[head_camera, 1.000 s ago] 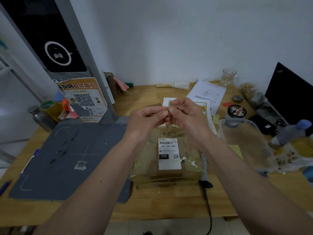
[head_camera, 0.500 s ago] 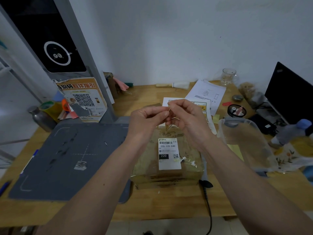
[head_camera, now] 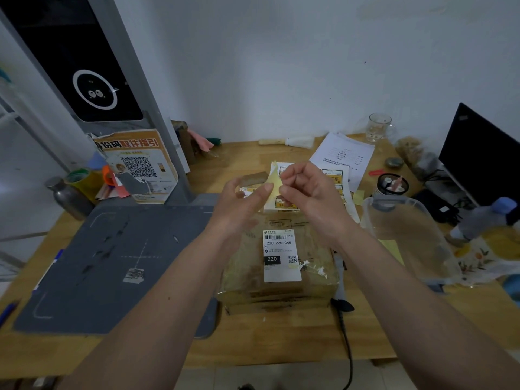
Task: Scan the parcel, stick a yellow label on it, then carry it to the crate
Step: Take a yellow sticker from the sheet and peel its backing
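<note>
at the desk's (head_camera: 281, 347) left edge stands a metal bottle (head_camera: 69, 198), with rolls of tape (head_camera: 84, 180) just behind it. nearer you on that side lies a grey mat (head_camera: 112, 263), which runs up to the foot of the scanner stand (head_camera: 92, 80) at the back left corner; a qr poster (head_camera: 138, 167) leans against the stand.

your left hand (head_camera: 242, 204) hovers above the middle of the desk, fingers loosely straightened, one fingertip touching the yellow label (head_camera: 274, 182) but gripping nothing. your right hand (head_camera: 306, 190) is just beside it, thumb and forefinger pinching the label, which hangs in the air between the two hands, over the sheet of labels (head_camera: 284, 205) that lies on the desk.

below your hands, the parcel (head_camera: 281, 277) sits flat at the middle of the front edge, touching the mat's right side, with its white shipping label (head_camera: 281, 256) facing up. a black cable (head_camera: 347, 342) runs off the front edge by the parcel's right corner.

further right, a clear plastic tub (head_camera: 408, 229) sits near the right edge, a plastic bottle (head_camera: 484, 218) beyond it. papers (head_camera: 343, 154) and a glass mug (head_camera: 378, 132) stand toward the back, and a dark monitor (head_camera: 484, 159) fills the back right corner.
</note>
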The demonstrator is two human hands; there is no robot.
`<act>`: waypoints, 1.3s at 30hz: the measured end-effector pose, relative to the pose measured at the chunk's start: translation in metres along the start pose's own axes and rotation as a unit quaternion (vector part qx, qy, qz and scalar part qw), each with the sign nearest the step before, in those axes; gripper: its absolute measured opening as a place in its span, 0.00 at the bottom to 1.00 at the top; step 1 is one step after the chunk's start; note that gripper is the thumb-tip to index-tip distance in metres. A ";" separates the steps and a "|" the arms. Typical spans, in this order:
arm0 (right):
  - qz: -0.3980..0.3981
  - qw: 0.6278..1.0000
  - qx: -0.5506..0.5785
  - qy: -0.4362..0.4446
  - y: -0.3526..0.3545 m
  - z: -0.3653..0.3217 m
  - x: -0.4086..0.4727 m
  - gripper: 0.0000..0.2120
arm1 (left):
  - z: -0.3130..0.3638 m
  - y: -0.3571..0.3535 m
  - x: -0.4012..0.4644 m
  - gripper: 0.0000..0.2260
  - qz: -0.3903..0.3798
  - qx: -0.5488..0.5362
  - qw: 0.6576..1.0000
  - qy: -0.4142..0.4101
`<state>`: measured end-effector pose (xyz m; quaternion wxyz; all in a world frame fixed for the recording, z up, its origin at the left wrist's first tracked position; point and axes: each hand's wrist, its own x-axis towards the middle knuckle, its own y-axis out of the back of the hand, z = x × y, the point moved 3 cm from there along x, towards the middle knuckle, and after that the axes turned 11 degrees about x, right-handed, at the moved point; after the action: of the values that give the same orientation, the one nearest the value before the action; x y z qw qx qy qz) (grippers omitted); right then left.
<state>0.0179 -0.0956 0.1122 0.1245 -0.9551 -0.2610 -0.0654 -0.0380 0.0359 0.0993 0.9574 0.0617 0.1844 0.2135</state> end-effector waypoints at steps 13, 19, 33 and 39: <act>-0.058 0.991 -0.072 -0.096 -0.002 0.010 -0.004 0.13 | 0.001 0.016 0.008 0.24 0.093 -0.006 0.994 -0.057; 0.048 0.990 -0.087 -0.105 0.000 0.011 0.001 0.12 | 0.008 0.011 -0.001 0.21 0.119 0.080 0.979 -0.148; 0.072 0.985 -0.137 -0.073 0.002 0.009 0.005 0.07 | 0.013 0.000 -0.008 0.23 0.128 0.233 0.935 -0.234; 0.077 0.987 -0.123 -0.075 0.000 0.008 0.003 0.09 | 0.012 -0.006 -0.019 0.25 0.253 0.328 0.853 -0.318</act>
<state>0.0210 -0.0923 0.1045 -0.0087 -0.9826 -0.1851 -0.0151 -0.0474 0.0220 0.1159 0.8010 0.4813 -0.0929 0.3437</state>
